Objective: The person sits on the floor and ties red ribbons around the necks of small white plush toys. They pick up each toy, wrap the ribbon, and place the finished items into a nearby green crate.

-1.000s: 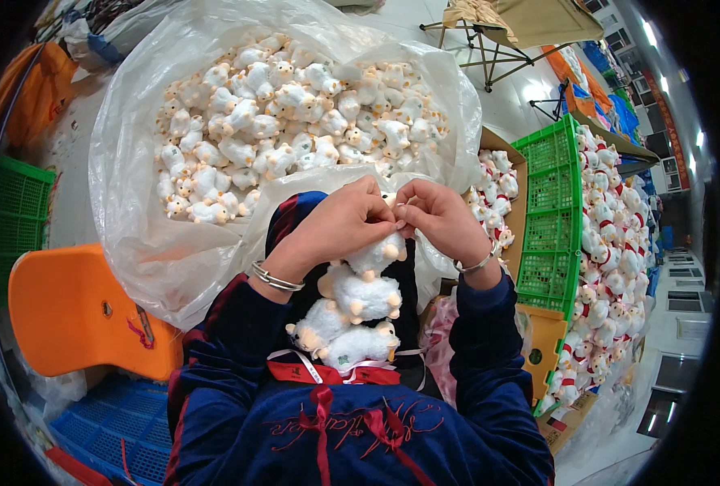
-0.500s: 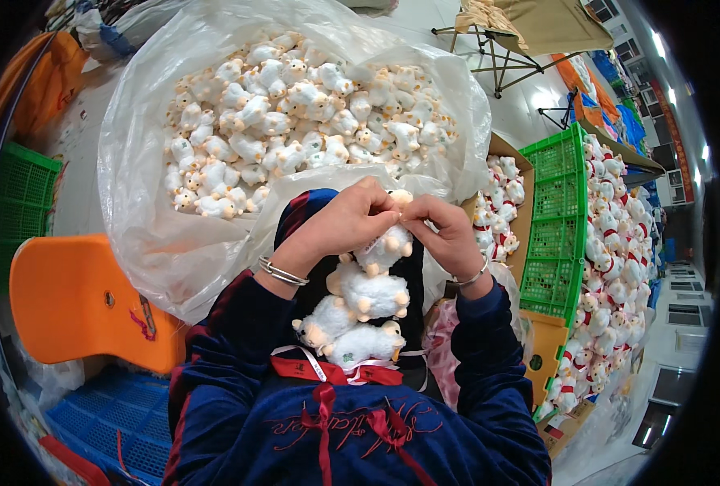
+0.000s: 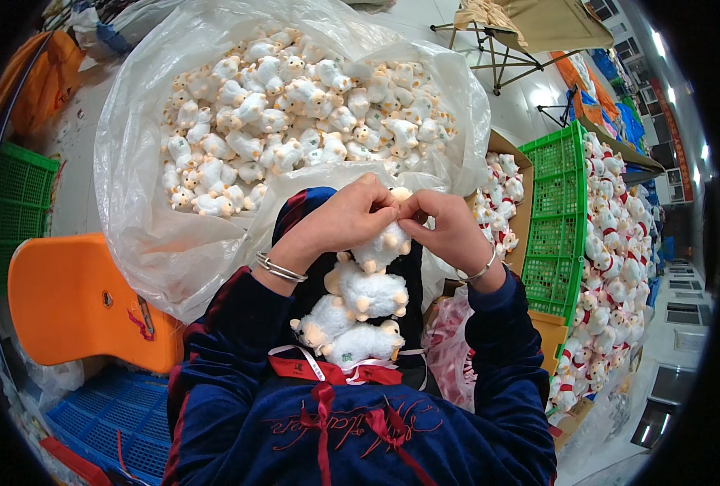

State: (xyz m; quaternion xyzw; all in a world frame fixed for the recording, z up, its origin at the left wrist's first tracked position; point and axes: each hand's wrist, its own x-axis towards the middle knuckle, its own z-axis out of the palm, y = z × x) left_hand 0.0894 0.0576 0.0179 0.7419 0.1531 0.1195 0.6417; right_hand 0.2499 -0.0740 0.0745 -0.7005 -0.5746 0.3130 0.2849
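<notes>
A small white plush animal toy [image 3: 380,249] with tan feet is held upright between my hands, above my lap. My left hand [image 3: 345,217] pinches it near the head, fingers bent and closed. From the other side, the thumb and forefinger of my right hand [image 3: 447,225] press together at its neck; whatever fine thing they may grip is too small to make out. Below it, on my dark lap, lie several more plush toys [image 3: 373,295], one marked with a green patch. Red ribbon [image 3: 299,367] and white ribbon [image 3: 309,362] rest across my waist.
Ahead, a big clear plastic bag [image 3: 133,162] lies open, full of plush toys. An orange chair [image 3: 60,300] and blue crate [image 3: 117,421] stand left. At right are a cardboard box [image 3: 526,219], a green crate [image 3: 553,227] and a heap of red-ribboned toys [image 3: 611,259].
My right hand and forearm have shifted slightly outward to the right, the fingers still pinched at the toy's neck. The left hand stays nearly in place.
</notes>
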